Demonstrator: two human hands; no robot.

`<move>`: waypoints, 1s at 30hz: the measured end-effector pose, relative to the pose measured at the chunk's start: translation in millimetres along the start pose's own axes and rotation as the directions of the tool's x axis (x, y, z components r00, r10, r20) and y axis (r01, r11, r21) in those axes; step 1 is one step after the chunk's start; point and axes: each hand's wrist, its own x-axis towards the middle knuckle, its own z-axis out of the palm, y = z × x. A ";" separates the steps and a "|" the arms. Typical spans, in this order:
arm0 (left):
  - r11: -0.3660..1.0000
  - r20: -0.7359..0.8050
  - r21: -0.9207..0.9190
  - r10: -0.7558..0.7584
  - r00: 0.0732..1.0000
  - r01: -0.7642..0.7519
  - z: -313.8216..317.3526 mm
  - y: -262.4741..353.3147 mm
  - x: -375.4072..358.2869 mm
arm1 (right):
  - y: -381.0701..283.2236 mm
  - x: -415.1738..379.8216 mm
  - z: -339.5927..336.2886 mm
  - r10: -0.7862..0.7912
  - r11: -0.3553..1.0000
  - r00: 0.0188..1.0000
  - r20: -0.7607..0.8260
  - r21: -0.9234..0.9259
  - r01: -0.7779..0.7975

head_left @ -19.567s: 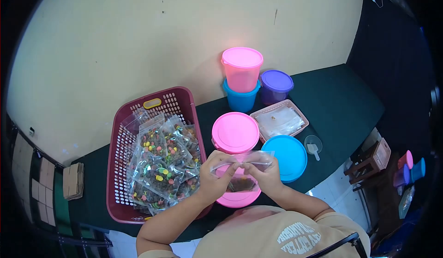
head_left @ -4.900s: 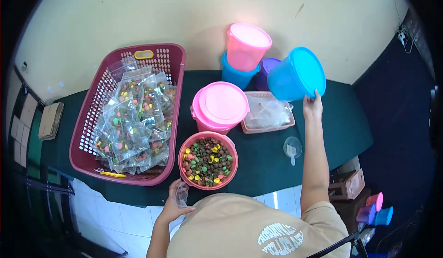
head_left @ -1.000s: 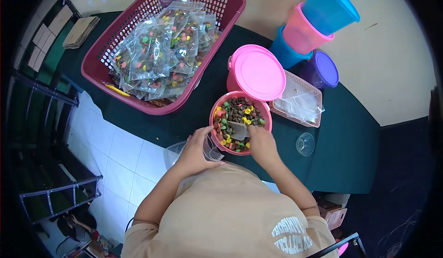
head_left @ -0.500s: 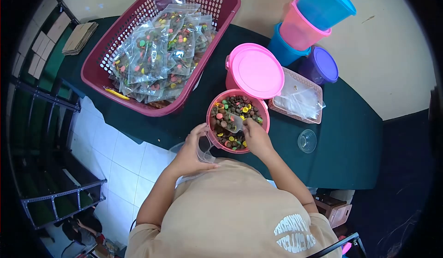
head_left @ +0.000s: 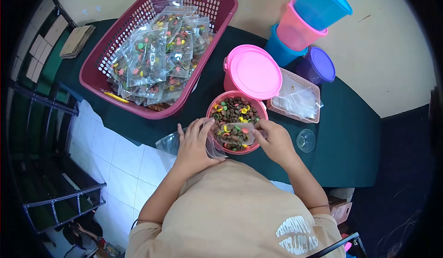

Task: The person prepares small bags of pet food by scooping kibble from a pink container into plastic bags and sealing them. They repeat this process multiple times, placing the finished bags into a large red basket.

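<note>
My left hand is closed on a clear plastic bag, whose mouth it holds at the near left rim of a pink tub. Small round brown, yellow, green and pink cereal-like pieces fill much of the tub. In my right hand is a clear scoop, heaped with the same pieces. The scoop is level above the tub's near side, its tip close to the bag's mouth. My right fingers partly hide the scoop's handle.
A maroon basket heaped with filled bags stands at the left. Behind the tub is a pink-lidded container. A pink tray of flat clear bags, a small clear cup, stacked tubs and a purple tub are to the right.
The scoop has come up out of the pieces, loaded, and moved toward me. My left hand has shifted slightly up and right, bringing the bag to the tub's rim.
</note>
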 end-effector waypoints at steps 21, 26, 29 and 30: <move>0.781 0.035 -0.609 0.197 0.980 -0.135 -39.0 32.4 24.6 | -78.9 7.0 -63.4 -0.266 0.961 0.928 0.263 0.151 0.233; 0.833 0.036 -0.536 0.184 0.982 -0.137 -35.1 39.4 26.9 | -70.2 0.2 -42.8 -0.137 0.964 0.972 0.190 0.252 0.087; 0.852 -0.013 -0.480 0.231 0.973 -0.208 -38.9 46.0 27.8 | -66.4 -3.6 -33.3 -0.159 0.972 0.986 -0.042 0.168 0.163; 0.812 -0.035 -0.535 0.255 0.966 -0.234 -41.6 44.8 28.6 | -63.0 -5.3 -36.1 -0.277 0.946 0.952 -0.128 0.140 0.293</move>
